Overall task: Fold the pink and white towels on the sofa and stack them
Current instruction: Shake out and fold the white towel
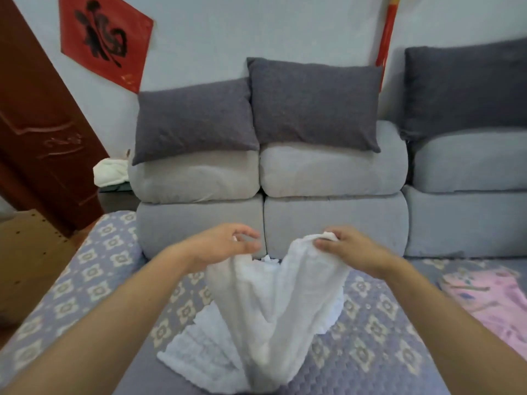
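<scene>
- Here, a person stands before a grey sofa [336, 223] and holds up a white towel [273, 303] by its far edge; both forearms reach in from below.
- The left hand [225, 246] has finger and thumb curled at one upper corner — a scrap of white shows between them, so it appears to pinch the cloth, though the hold is only partly visible.
- The right hand [350, 249] plainly pinches the other upper corner, with bunched fabric in its grip.
- The white towel sags in a deep V between the two hands; its lower end lies crumpled on the patterned seat cover [94, 280].
- The pink towel [490, 297] lies spread and unfolded on the seat, well apart to the right.
- Handling, as I judge it: the white towel looks light, soft and limp, with a puckered weave. It will not hold a shape, so the corners are the sensible places to hold it, pulled taut before folding.
- Writing: a red diamond-shaped paper [105, 41] on the wall bears one large black brush character, tilted — I cannot read it with certainty. No brands or labels show on either towel.
- Dark grey cushions [313, 104] rest along the sofa back.
</scene>
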### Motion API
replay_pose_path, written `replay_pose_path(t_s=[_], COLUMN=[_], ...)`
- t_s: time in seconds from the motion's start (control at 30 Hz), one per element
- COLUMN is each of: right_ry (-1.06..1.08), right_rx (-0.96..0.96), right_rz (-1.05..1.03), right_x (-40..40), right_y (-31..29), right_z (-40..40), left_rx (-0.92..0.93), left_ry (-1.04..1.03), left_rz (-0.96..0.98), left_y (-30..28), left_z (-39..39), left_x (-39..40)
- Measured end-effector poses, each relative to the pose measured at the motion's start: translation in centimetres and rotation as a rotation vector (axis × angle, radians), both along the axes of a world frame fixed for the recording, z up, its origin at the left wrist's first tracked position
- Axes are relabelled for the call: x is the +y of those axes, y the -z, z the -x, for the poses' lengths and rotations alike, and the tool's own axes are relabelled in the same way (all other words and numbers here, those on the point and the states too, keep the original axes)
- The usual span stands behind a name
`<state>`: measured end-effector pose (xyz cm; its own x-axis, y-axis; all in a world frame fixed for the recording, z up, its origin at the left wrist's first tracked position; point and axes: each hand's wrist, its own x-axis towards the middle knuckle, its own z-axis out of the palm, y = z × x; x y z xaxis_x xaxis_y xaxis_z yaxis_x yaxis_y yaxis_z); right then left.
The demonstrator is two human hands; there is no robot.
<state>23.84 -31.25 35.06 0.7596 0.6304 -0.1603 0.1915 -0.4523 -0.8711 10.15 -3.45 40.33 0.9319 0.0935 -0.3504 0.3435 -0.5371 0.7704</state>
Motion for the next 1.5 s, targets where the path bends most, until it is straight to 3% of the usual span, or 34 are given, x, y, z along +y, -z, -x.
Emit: replay_pose_path(t_s=[0.07,0.17,0.33,0.53,0.63,0.8,0.9,0.97,1.07,1.17,1.27,1.33,1.37,1.4,1.47,1.5], right_ry=[0.24,0.502,0.554,0.619,0.578,0.559,0.516,0.442,0.367,0.304,0.224,0.162,0.127,0.062,-0.157,-0.312], right_rx=[0.005,-0.074,-0.155,-0.1,-0.09,0.135,0.419,0.547,0.599,0.641,0.355,-0.057,-0.151,-0.158,0.126,0.205], right_rz=[-0.018,0.041,0.11,0.053,0.076,-0.009,-0.13,-0.123,-0.026,0.075,0.59,0.935,0.873,0.634,0.127,0.008], right_x=[-2.4,-5.0,-4.5,-5.9,-7.2,-9.6,-11.1,-12.1,-13.3,-13.9,-13.3,-11.4,-9.7,-7.7,-3.5,-1.6], right_y=[1.7,3.5,5.1,5.8,5.4,5.8,7.6,8.9,10.8,12.1,12.9,10.9,9.2,7.6,2.3,0.2], right_z=[-2.3,-4.5,-5.0,-5.3,-4.9,-3.7,-2.8,-2.0,-1.3,-1.5,-1.7,-0.4,0.6,1.8,5.8,7.4], left_rx=[0.047,0.192,0.154,0.017,0.041,-0.015,-0.088,-0.061,0.062,0.21,0.246,0.152,0.074,-0.005,-0.119,-0.169], left_ry=[-0.07,-0.227,-0.246,-0.334,-0.331,-0.392,-0.486,-0.54,-0.54,-0.604,-0.52,-0.387,-0.304,-0.214,-0.068,-0.023], left_rz=[-0.042,0.097,0.142,0.482,0.467,0.403,0.475,0.417,0.221,0.229,0.31,0.335,0.297,0.244,0.169,0.163], left_y=[0.8,2.1,2.9,3.0,3.1,3.9,5.5,6.9,9.0,9.9,9.2,7.9,7.0,6.2,4.4,3.6], left_z=[1.8,4.4,6.0,7.8,8.6,8.4,8.3,8.5,8.8,9.0,8.9,8.3,7.9,7.4,6.3,5.8], left_x=[3.2,6.5,7.0,6.7,6.5,5.5,4.5,3.9,4.0,3.8,1.7,-0.9,-2.5,-4.1,-7.0,-8.3])
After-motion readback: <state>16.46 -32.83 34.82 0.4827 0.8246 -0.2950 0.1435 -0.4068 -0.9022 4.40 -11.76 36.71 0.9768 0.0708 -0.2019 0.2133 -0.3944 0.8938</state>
